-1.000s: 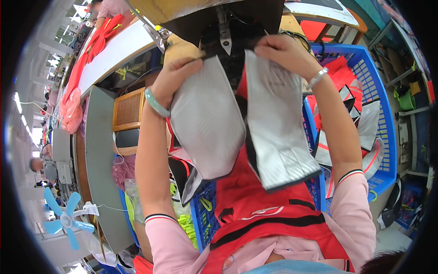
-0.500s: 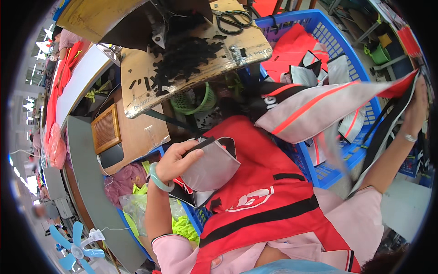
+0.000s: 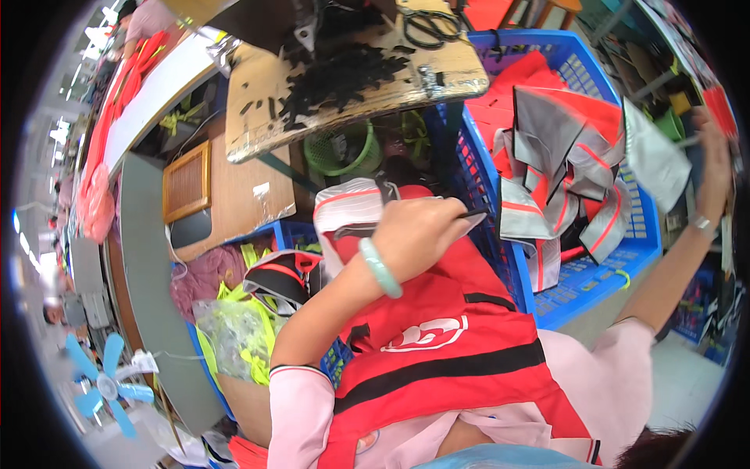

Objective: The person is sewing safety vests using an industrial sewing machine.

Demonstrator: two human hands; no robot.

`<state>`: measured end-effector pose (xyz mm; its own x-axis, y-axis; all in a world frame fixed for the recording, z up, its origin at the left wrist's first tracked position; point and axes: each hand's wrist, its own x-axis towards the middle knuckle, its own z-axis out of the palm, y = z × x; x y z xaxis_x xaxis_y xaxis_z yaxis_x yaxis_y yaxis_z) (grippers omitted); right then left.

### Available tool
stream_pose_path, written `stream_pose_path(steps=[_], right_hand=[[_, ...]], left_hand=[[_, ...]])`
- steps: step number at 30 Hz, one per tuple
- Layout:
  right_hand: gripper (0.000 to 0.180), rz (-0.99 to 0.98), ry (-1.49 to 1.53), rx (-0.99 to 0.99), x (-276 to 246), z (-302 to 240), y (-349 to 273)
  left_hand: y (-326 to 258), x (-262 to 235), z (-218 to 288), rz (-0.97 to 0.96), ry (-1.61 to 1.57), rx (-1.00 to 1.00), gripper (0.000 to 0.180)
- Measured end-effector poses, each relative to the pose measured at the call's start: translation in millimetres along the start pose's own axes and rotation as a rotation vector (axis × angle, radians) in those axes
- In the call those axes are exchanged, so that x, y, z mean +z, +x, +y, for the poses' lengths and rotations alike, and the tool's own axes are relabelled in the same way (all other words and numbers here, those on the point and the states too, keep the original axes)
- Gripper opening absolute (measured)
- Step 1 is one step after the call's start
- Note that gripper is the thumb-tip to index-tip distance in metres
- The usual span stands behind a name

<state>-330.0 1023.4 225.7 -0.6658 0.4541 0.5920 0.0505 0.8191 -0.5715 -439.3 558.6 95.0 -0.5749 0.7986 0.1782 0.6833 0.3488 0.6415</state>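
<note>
My left hand, a green bangle on its wrist, is closed over my lap on a grey fabric piece with red trim. A thin dark edge sticks out past its fingers. My right hand is stretched far right, beyond the blue basket. A blurred grey fabric piece hangs right beside it; whether the fingers grip it is unclear. A red garment with black bands covers my lap.
The blue basket holds several grey-and-red fabric pieces. Ahead is a worn wooden board with black scraps and scissors. A green basket stands below it. A bag of yellow-green fabric and a blue fan are on the left.
Both hands held grey pieces up together. My right arm then swung out right over the blue basket with a long piece, while my left hand dropped to my lap with its piece.
</note>
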Motion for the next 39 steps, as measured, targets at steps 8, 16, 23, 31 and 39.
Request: stream_pose_path(steps=[8, 16, 23, 31, 39], right_hand=[[0.043, -1.507, 0.69, 0.134, 278.9, -144.4, -209.3], [0.034, -1.634, 0.836, 0.2, 249.7, -164.6, -249.5], [0.031, -1.434, 0.404, -0.226, 202.4, -181.4, -252.4], [0.01, -0.743, 0.311, -0.337, 246.1, -191.2, -241.2], [0.027, -0.027, 2.278, 0.316, 229.0, -159.4, -78.6]], left_hand=[[-35.4, 95.1, -8.4, 0.055, 0.091, 0.34, 0.02], [-97.9, 6.9, -15.6, -0.018, -0.177, 0.376, 0.038], [-80.3, -1.3, -58.4, -0.503, -0.021, 0.331, 0.046], [-74.3, -1.0, -75.6, -0.186, -0.225, -0.015, 0.026], [-52.0, 47.0, -35.5, -0.181, -0.332, -0.138, 0.044]])
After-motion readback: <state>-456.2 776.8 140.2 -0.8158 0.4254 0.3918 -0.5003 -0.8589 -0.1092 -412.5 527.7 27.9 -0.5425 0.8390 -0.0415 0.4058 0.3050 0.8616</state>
